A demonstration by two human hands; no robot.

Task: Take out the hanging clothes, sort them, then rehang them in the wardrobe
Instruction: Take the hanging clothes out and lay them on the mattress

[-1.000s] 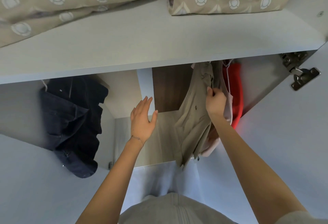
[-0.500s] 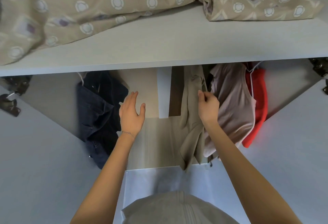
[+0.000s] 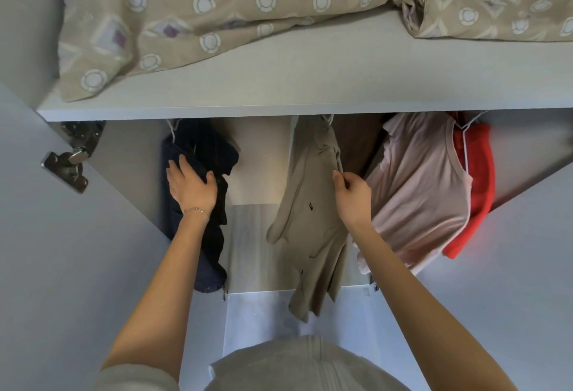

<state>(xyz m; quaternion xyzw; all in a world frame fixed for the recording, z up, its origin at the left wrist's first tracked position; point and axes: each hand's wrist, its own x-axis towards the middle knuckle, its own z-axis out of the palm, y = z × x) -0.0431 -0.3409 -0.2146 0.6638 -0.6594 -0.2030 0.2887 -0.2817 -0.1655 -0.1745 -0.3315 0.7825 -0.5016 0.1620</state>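
Below the wardrobe shelf hang several garments. A dark navy garment is at the left, and my left hand lies on it with fingers spread. A khaki shirt hangs in the middle; my right hand pinches its right edge. To the right hang a pale pink top and a red garment. White hanger hooks show just under the shelf edge; the rail is hidden.
A beige patterned duvet is bundled on the shelf above. The two wardrobe doors stand open at left and right, with a metal hinge at the left. The wardrobe floor shows between the clothes.
My left hand moved left from the open gap onto the navy garment. My right hand kept its pinch on the khaki shirt, which now hangs apart from the pink top. The view shifted left.
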